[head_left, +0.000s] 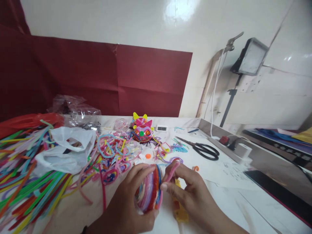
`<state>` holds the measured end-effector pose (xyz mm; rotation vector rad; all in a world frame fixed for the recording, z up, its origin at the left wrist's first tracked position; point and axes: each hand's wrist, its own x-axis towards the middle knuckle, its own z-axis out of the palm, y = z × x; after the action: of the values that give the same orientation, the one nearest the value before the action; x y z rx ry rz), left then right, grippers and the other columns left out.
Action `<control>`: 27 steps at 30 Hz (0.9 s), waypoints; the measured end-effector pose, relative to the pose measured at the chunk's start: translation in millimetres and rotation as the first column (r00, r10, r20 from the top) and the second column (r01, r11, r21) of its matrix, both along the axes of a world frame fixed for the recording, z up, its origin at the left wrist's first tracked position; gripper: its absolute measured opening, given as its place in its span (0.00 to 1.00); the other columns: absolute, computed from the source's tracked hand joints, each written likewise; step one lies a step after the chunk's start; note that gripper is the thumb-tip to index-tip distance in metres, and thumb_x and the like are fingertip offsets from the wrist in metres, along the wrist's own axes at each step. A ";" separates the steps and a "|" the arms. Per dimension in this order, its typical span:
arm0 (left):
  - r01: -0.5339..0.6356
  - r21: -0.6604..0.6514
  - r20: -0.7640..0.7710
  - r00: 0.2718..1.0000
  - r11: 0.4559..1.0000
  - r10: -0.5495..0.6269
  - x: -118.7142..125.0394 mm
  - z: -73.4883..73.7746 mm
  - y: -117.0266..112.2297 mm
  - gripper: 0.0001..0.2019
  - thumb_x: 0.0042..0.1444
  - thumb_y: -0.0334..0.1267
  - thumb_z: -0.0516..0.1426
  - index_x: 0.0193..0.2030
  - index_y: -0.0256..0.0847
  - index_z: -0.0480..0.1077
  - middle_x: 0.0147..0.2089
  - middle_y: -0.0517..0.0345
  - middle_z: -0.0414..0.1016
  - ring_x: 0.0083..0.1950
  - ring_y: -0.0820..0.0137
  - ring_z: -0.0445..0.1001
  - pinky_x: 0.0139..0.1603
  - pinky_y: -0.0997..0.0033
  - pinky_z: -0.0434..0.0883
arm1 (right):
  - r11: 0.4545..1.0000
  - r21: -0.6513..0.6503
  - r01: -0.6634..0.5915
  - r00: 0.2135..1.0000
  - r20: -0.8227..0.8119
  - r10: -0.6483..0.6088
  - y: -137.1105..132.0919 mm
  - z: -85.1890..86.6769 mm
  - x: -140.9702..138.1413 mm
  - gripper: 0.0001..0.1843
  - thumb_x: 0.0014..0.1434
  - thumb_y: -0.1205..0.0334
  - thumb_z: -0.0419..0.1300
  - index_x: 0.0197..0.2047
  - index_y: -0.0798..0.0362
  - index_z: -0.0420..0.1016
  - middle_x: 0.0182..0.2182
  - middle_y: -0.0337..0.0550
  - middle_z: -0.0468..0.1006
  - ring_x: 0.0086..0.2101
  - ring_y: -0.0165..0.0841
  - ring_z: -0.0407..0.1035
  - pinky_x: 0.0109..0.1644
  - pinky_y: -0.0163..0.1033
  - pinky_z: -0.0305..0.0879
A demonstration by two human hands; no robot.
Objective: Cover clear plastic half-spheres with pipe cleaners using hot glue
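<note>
My left hand [136,198] is wrapped round a ball [150,190] covered in coloured bands of pipe cleaner: red, purple, orange, blue and white. In a pinch between thumb and forefinger, my right hand [188,187] has a pink pipe cleaner [173,171] against the ball's right side. Part of that strip runs down along the ball's edge, and its free end sticks up above my fingers. A yellow object [180,213], partly hidden by my right hand, lies on the table below; its kind is unclear.
Loose pipe cleaners [41,191] and a white plastic bag [65,159] cover the left side. Behind stand decorated face figures [143,132] and a small digital display [161,128]. Black-handled scissors [204,150], a power strip [240,159] and a phone [280,195] lie to the right.
</note>
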<state>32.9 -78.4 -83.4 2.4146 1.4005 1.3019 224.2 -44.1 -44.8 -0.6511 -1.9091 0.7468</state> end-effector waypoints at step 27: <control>-0.035 0.168 -0.113 0.992 0.985 0.054 -2.7 -9.7 -0.2 0.39 0.42 0.31 0.58 0.64 0.48 0.55 0.63 0.48 0.63 0.63 0.53 0.68 0.59 0.58 0.73 | 0.584 -0.721 -0.374 0.861 -0.504 -0.071 2.0 -15.7 -5.6 0.33 0.26 0.65 0.82 0.31 0.53 0.65 0.17 0.34 0.79 0.18 0.26 0.69 0.24 0.29 0.63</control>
<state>30.2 -78.6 -93.0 2.6220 1.4360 1.3578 218.6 -42.1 -60.5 -0.7283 -1.0767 1.7738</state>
